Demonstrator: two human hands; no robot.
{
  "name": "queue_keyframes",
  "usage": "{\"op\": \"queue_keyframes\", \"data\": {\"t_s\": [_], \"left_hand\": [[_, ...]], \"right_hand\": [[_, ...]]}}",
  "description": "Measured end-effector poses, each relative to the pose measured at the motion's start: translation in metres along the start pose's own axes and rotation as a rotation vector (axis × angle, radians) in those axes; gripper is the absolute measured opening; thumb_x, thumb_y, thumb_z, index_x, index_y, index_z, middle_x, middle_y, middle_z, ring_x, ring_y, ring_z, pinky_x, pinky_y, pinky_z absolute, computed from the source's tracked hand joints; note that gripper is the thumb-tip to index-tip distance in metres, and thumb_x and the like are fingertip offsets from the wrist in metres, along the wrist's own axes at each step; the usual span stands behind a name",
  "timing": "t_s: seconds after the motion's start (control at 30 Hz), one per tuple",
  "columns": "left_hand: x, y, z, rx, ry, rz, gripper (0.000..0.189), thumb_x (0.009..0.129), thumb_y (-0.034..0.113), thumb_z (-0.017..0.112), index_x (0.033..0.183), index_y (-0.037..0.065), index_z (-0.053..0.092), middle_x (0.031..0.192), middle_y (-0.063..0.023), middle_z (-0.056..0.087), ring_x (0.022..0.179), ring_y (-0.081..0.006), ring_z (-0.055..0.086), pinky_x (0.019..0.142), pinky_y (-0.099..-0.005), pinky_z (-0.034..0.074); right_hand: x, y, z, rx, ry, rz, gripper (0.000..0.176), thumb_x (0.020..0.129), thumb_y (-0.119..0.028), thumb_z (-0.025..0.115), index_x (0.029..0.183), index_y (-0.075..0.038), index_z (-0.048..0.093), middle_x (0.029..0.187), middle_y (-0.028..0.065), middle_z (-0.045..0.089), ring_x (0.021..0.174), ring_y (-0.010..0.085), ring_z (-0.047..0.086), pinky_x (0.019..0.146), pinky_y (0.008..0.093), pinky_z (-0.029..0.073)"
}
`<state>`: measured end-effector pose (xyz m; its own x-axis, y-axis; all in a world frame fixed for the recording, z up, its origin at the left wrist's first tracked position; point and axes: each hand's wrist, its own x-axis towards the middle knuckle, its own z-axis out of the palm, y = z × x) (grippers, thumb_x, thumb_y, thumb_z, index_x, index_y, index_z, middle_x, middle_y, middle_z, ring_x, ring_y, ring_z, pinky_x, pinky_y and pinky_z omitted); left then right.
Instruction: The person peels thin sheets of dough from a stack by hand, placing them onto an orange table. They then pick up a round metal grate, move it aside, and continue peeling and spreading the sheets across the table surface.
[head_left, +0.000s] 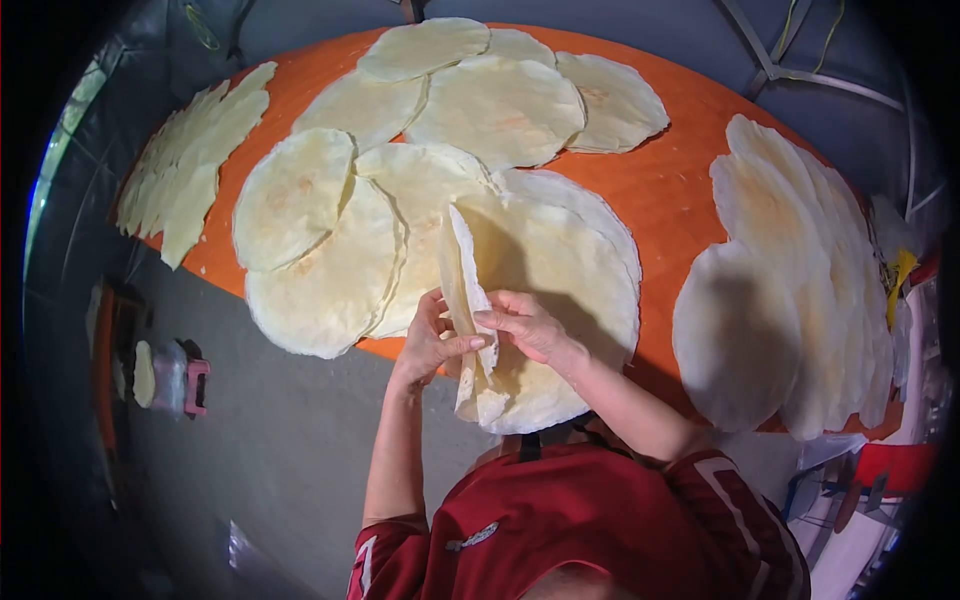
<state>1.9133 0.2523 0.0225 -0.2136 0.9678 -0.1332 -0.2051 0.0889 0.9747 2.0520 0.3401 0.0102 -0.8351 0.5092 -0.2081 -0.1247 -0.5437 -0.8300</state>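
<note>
Between my two hands a thin, pale flatbread stands folded upright, with ragged lower edges. My left hand is closed on its left side, thumb pressed against the fold. From the right, my right hand pinches the fold's edge with thumb and fingers. Under and behind them lies a pile of large round flatbreads, which hangs over the near table edge. More flatbreads overlap to the left of my hands.
The orange table carries several flatbread piles at the back. Overlapping sheets lie at the far left, and a long row of flatbreads at the right. A pink stool stands on the grey floor.
</note>
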Motion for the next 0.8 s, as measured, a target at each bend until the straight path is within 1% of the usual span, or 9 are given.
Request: {"op": "queue_keyframes", "data": {"t_s": [0.17,0.37,0.43,0.53,0.63,0.7,0.73,0.77,0.8], "left_hand": [[0.005,-0.017,-0.015,0.017,0.323,-0.143,0.012,0.079,0.013,0.050,0.083,0.002,0.054,0.066,0.0001,0.052,0.058,-0.0089,0.047,0.050,-0.0218,0.039],[-0.018,-0.006,-0.048,-0.238,0.370,-0.124,0.013,0.080,0.013,0.052,0.070,0.005,0.054,0.062,0.0016,0.050,0.055,-0.0075,0.046,0.047,-0.0201,0.036],[-0.023,-0.016,-0.062,-0.269,0.422,-0.071,0.012,0.079,0.014,0.055,0.072,0.004,0.054,0.064,0.0013,0.051,0.062,-0.0073,0.048,0.055,-0.0196,0.038],[-0.025,-0.035,-0.087,-0.391,0.384,-0.069,0.010,0.078,0.013,0.056,0.081,0.003,0.053,0.074,-0.0011,0.053,0.069,-0.0104,0.049,0.067,-0.0214,0.039],[-0.027,-0.058,-0.107,-0.362,0.415,-0.109,0.028,0.080,0.025,0.053,0.097,0.002,0.050,0.091,-0.0068,0.053,0.079,-0.0179,0.052,0.073,-0.0298,0.043],[-0.039,-0.008,-0.064,-0.563,0.264,-0.253,0.040,0.080,0.034,0.050,0.104,0.002,0.046,0.101,-0.0096,0.050,0.086,-0.0217,0.051,0.074,-0.0347,0.044],[-0.047,0.011,-0.043,-0.758,0.117,-0.396,0.052,0.079,0.042,0.047,0.112,0.002,0.041,0.110,-0.0123,0.046,0.094,-0.0255,0.050,0.075,-0.0397,0.044],[-0.051,0.013,-0.034,-0.754,0.113,-0.398,0.052,0.079,0.042,0.047,0.112,0.002,0.041,0.110,-0.0123,0.046,0.094,-0.0255,0.050,0.075,-0.0397,0.044],[-0.056,0.014,-0.028,-0.801,0.167,-0.397,0.059,0.078,0.048,0.045,0.115,0.003,0.039,0.114,-0.0137,0.043,0.097,-0.0276,0.048,0.074,-0.0433,0.044]], "right_hand": [[0.008,0.015,-0.027,-0.213,0.219,0.020,0.016,0.077,-0.012,0.053,0.089,-0.001,0.055,0.079,0.0037,0.057,0.073,0.0095,0.053,0.064,0.0235,0.043],[-0.079,-0.150,-0.161,-1.047,0.436,-0.209,0.010,0.075,-0.011,0.050,0.070,-0.004,0.054,0.065,-0.0046,0.052,0.060,0.0057,0.047,0.054,0.0229,0.041],[-0.130,-0.196,-0.226,-0.982,0.371,-0.419,0.009,0.073,-0.011,0.051,0.068,-0.004,0.054,0.064,-0.0047,0.051,0.059,0.0056,0.046,0.052,0.0239,0.040],[-0.181,-0.256,-0.249,-1.270,1.140,0.041,0.019,0.073,-0.018,0.053,0.078,0.001,0.055,0.066,0.0062,0.056,0.061,0.0156,0.053,0.057,0.0277,0.043],[-0.201,-0.247,-0.255,-1.738,1.410,0.010,0.035,0.072,-0.024,0.056,0.093,0.004,0.050,0.077,0.0163,0.056,0.074,0.0278,0.055,0.068,0.0328,0.043],[-0.181,-0.210,-0.287,-2.263,1.306,-0.748,0.021,0.068,-0.027,0.057,0.073,-0.006,0.054,0.068,0.0108,0.053,0.063,0.0279,0.050,0.057,0.0355,0.042],[-0.147,-0.185,-0.285,-2.167,1.268,-0.979,0.022,0.068,-0.029,0.057,0.071,-0.007,0.053,0.059,0.0075,0.046,0.057,0.0235,0.047,0.054,0.0331,0.040],[-0.131,-0.170,-0.237,-1.662,0.701,-0.860,0.023,0.072,-0.028,0.054,0.076,-0.006,0.054,0.060,0.0051,0.044,0.056,0.0192,0.045,0.052,0.0306,0.038],[-0.108,-0.142,-0.183,-1.506,0.491,-0.541,0.031,0.072,-0.032,0.055,0.087,-0.005,0.050,0.073,0.0085,0.047,0.066,0.0212,0.047,0.059,0.0322,0.039]]}}
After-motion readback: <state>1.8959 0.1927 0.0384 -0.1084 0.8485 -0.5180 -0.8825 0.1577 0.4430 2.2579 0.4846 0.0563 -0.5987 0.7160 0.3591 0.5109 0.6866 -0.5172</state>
